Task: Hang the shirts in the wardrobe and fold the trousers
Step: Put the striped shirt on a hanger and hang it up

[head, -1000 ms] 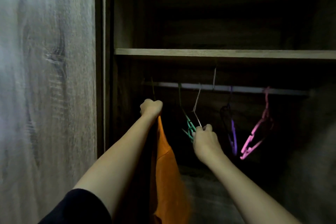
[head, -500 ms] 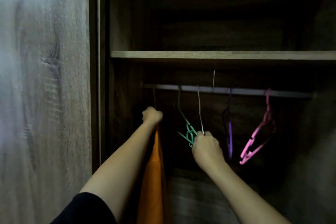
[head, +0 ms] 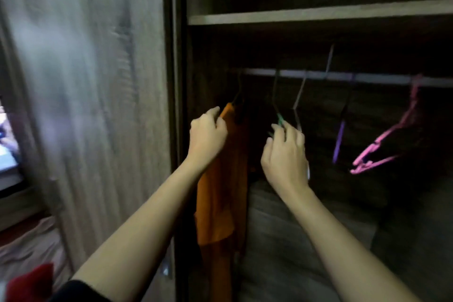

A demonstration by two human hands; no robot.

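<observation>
A blurred wood-grain wardrobe door [head: 98, 105] fills the frame left of both hands, slid aside so the hanging space is reachable. Above the hands run a shelf [head: 318, 14] and, just under it, the rail [head: 348, 77]. The orange shirt [head: 220, 191] hangs from the rail on a dark hanger, directly beside the left hand [head: 208, 135], whose curled fingers grasp its shoulder, probably to steady or straighten it. Below the right hand [head: 284, 154] lies pale folded fabric [head: 294, 228], too dim to identify. That hand's fingers are loosely bent at the green hanger [head: 279, 119]; motion blur hides whether they pinch it or merely brush it, likely to keep the empties clear of the shirt. A thin wire hanger [head: 300, 95] hangs just above its fingertips. Further right dangle a purple hanger [head: 339, 142] and a tilted pink hanger [head: 382, 149], both bare. A red cloth [head: 31, 282] is cut off below the left forearm. No trousers can be made out, and the wardrobe's depths are lost in shadow.
</observation>
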